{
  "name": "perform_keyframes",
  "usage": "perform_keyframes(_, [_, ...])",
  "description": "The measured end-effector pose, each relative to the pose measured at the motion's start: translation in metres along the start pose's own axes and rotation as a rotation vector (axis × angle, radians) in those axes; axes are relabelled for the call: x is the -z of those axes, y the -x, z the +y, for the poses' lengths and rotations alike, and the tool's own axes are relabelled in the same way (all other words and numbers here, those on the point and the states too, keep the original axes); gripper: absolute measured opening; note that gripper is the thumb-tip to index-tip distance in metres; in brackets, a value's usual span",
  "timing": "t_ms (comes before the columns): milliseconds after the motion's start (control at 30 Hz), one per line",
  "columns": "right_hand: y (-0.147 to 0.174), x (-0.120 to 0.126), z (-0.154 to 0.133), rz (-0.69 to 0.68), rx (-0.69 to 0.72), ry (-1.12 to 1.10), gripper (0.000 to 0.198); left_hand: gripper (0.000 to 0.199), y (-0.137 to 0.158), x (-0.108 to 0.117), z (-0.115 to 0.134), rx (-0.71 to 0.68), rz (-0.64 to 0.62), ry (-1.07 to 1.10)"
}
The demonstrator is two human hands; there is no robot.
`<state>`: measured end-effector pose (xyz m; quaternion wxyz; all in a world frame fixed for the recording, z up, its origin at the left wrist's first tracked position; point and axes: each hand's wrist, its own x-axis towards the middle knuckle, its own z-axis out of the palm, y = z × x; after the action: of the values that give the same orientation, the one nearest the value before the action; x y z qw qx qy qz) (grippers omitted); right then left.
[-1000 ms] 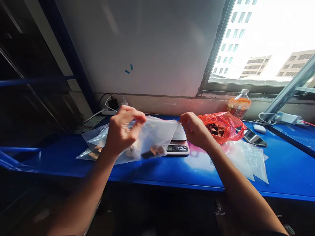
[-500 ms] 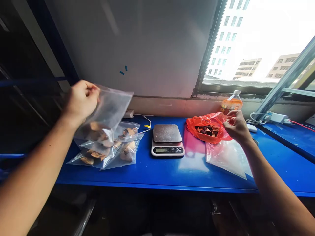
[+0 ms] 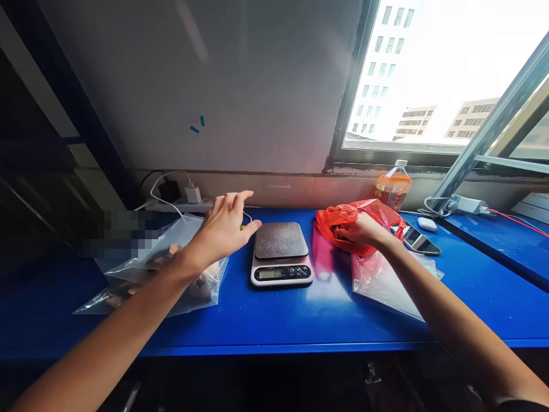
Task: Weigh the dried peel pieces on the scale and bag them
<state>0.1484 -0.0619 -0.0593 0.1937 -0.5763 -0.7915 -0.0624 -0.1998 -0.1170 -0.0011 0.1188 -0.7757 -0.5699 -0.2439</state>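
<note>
My left hand (image 3: 225,227) is empty, with fingers spread, between the clear plastic bags and the scale. On the left lie several clear plastic bags (image 3: 206,289) holding brown dried pieces, partly behind my forearm. The digital kitchen scale (image 3: 281,240) stands in the middle, its metal plate bare except for pale specks. My right hand (image 3: 364,230) reaches into the open red plastic bag (image 3: 384,213), which held dark reddish-brown dried pieces. Its fingertips are hidden inside, so their grip cannot be seen. A stack of flat clear bags (image 3: 381,286) lies beneath the red bag.
Behind the red bag stands a bottle of orange drink (image 3: 393,186). A phone (image 3: 418,239) and a white earphone case (image 3: 427,224) lie to its right. A power strip with a white charger (image 3: 193,193) runs along the wall. The blue table's front edge (image 3: 274,349) is near me.
My left hand has let go of the clear bag of dried pieces onto the left pile and moved right, opening. My right hand has gone from the red bag's rim down into it.
</note>
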Motion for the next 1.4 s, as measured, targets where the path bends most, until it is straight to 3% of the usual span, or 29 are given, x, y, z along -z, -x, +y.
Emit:
perform_keyframes(167, [-0.007, -0.016, -0.019, 0.04, -0.097, -0.019, 0.016, 0.054, -0.003, -0.028, 0.007, -0.039, -0.046, 0.091])
perform_keyframes(333, [0.005, 0.004, -0.008, 0.073, -0.105, -0.279, 0.021, 0.048, 0.008, -0.043, -0.016, -0.019, -0.064, 0.158])
perform_keyframes(433, [0.011, 0.023, 0.011, 0.309, -0.331, -0.381, 0.024, 0.044, 0.012, -0.042, -0.023, 0.039, -0.127, 0.104])
perform_keyframes(533, [0.012, 0.037, 0.017, 0.695, -0.484, -0.323, 0.03, 0.042, 0.011, -0.038, -0.027, 0.156, -0.233, -0.071])
perform_keyframes(600, [0.014, 0.041, 0.003, 0.907, -0.406, -0.331, 0.032, 0.044, 0.01, -0.037, -0.03, 0.218, -0.3, -0.173])
perform_keyframes(667, [0.019, 0.037, -0.027, 0.965, -0.188, -0.34, 0.028, 0.047, 0.009, -0.037, -0.032, 0.246, -0.34, -0.209])
perform_keyframes(800, [0.029, 0.004, -0.096, 0.671, 0.404, -0.264, 0.02, 0.047, 0.011, -0.041, -0.029, 0.224, -0.409, -0.18])
perform_keyframes(833, [0.03, -0.006, -0.109, 0.597, 0.483, -0.258, 0.02, 0.047, 0.012, -0.043, -0.027, 0.209, -0.427, -0.183])
perform_keyframes(900, [0.028, -0.022, -0.125, 0.503, 0.51, -0.264, 0.021, 0.048, 0.014, -0.045, -0.022, 0.184, -0.463, -0.214])
perform_keyframes(1000, [0.024, -0.02, -0.126, 0.494, 0.49, -0.294, 0.03, 0.048, 0.015, -0.047, -0.017, 0.184, -0.499, -0.256])
perform_keyframes(1100, [0.024, 0.008, -0.1, 0.665, 0.435, -0.277, 0.021, 0.045, 0.015, -0.046, -0.017, 0.2, -0.514, -0.258])
perform_keyframes(1200, [0.025, 0.036, -0.052, 0.819, 0.044, -0.239, 0.018, 0.045, 0.015, -0.044, -0.019, 0.182, -0.518, -0.262])
perform_keyframes(1233, [0.025, 0.041, -0.034, 0.728, -0.126, -0.241, 0.021, 0.045, 0.016, -0.044, -0.019, 0.171, -0.516, -0.261])
perform_keyframes(1300, [0.024, 0.043, -0.002, 0.423, -0.308, -0.186, 0.021, 0.045, 0.017, -0.044, -0.02, 0.151, -0.511, -0.255])
perform_keyframes(1333, [0.023, 0.041, 0.009, 0.27, -0.312, -0.148, 0.02, 0.044, 0.017, -0.045, -0.02, 0.143, -0.509, -0.251])
perform_keyframes(1400, [0.023, 0.032, 0.022, 0.116, -0.217, -0.125, 0.019, 0.043, 0.018, -0.046, -0.021, 0.132, -0.505, -0.241])
